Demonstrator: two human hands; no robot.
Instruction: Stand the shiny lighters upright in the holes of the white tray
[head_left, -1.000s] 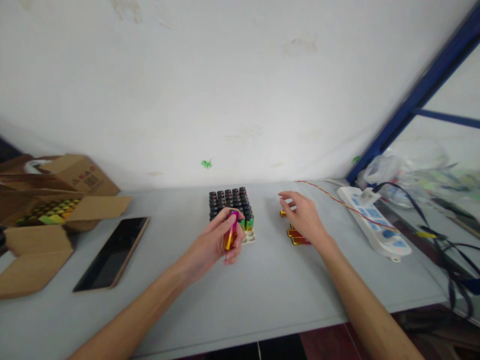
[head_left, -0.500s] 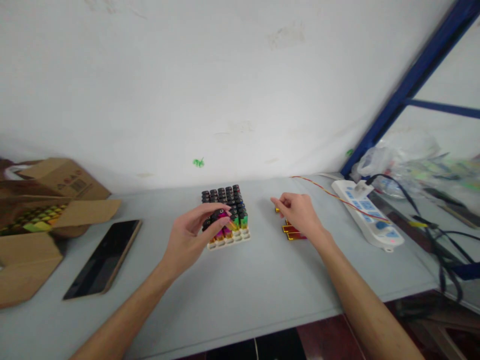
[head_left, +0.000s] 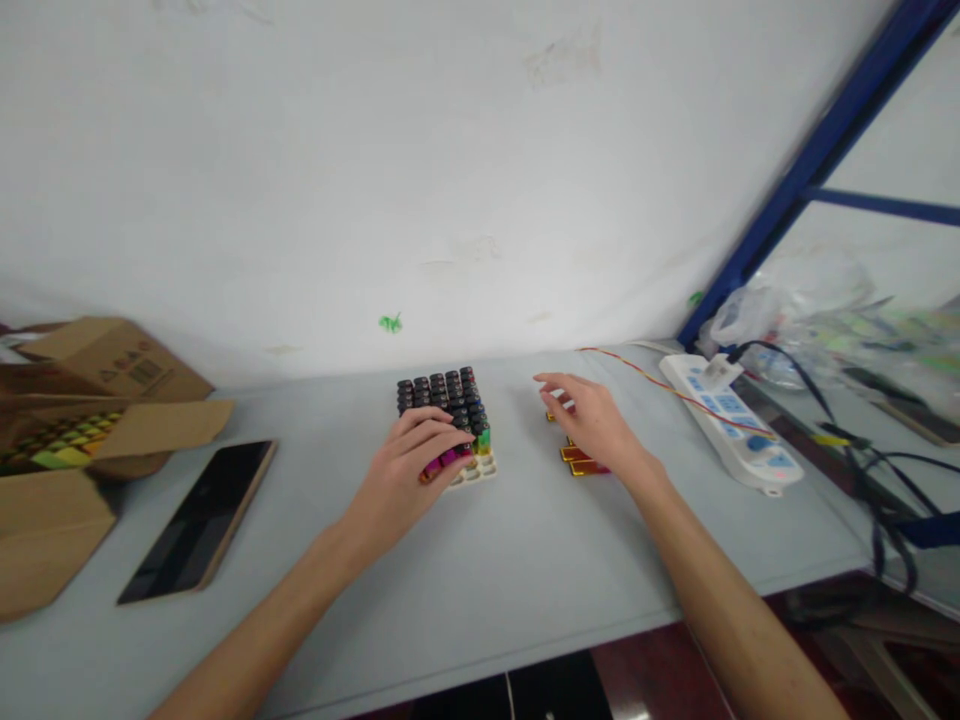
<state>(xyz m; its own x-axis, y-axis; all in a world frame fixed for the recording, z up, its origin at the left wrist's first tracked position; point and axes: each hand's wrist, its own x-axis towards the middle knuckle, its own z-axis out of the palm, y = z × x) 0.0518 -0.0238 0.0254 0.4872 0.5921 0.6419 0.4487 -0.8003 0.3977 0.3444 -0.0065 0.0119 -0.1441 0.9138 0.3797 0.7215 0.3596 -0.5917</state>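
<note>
A white tray [head_left: 486, 466] holds rows of small upright black-topped tubes [head_left: 439, 388] with shiny coloured bodies, some green and yellow. Over its front left part, my left hand [head_left: 409, 460] curls its fingers and thumb around black-topped magenta tubes [head_left: 448, 460]; its fingers hide much of them. My right hand [head_left: 589, 415] hovers to the right of the tray, thumb and forefinger apart with nothing between them. Below it, flat red pieces with gold edges [head_left: 589, 466] lie on the table, partly covered by the hand.
A dark phone [head_left: 199, 520] lies at left, beside an open cardboard box [head_left: 142, 370] with yellow-green items inside. At right are a white power strip [head_left: 731, 425], a red-yellow wire [head_left: 645, 372], black cables and plastic bags [head_left: 757, 320]. A white wall backs the grey table [head_left: 480, 580].
My left hand has moved down and right onto the tray, from just above it, with a magenta tube. My right hand's thumb and forefinger have spread apart above the red pieces.
</note>
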